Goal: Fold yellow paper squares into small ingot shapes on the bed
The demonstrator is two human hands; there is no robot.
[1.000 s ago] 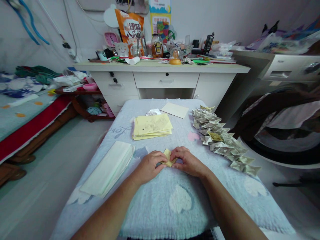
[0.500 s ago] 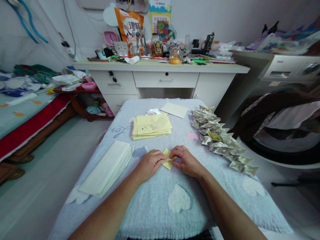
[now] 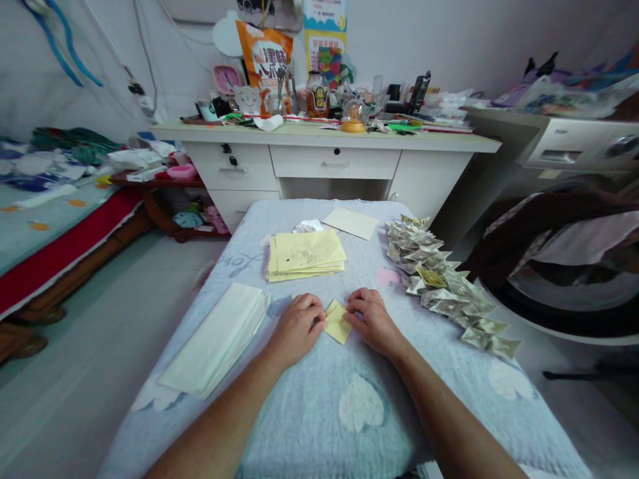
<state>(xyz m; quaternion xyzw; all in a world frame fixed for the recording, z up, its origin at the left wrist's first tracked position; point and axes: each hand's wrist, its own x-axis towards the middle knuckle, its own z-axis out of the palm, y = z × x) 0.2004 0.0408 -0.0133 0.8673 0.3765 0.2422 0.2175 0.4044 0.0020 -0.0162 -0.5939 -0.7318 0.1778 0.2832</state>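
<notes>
A small folded piece of yellow paper (image 3: 338,323) lies between my two hands on the cloth-covered table. My left hand (image 3: 301,324) pinches its left corner, thumb against fingers. On the opposite side, my right hand (image 3: 371,318) holds the right edge with bent fingers. Creases cross the paper's face. Beyond my hands sits a stack of yellow sheets (image 3: 307,253), the top one marked with dark writing. A bundle of pale folded paper (image 3: 217,340) is left of my left forearm. Rows of folded paper pieces (image 3: 444,283), mostly greyish, stand nested together at the right.
Behind the stack lie a crumpled white tissue (image 3: 308,226) and a cream card (image 3: 351,223). The blue patterned cloth (image 3: 299,426) covers the table. A white desk (image 3: 334,161) with many items stands beyond it, a washing machine (image 3: 574,143) at right, a bed (image 3: 64,226) at left.
My hands have drawn slightly apart, and more of the small yellow paper's face shows between them. The whole view has shifted a little.
</notes>
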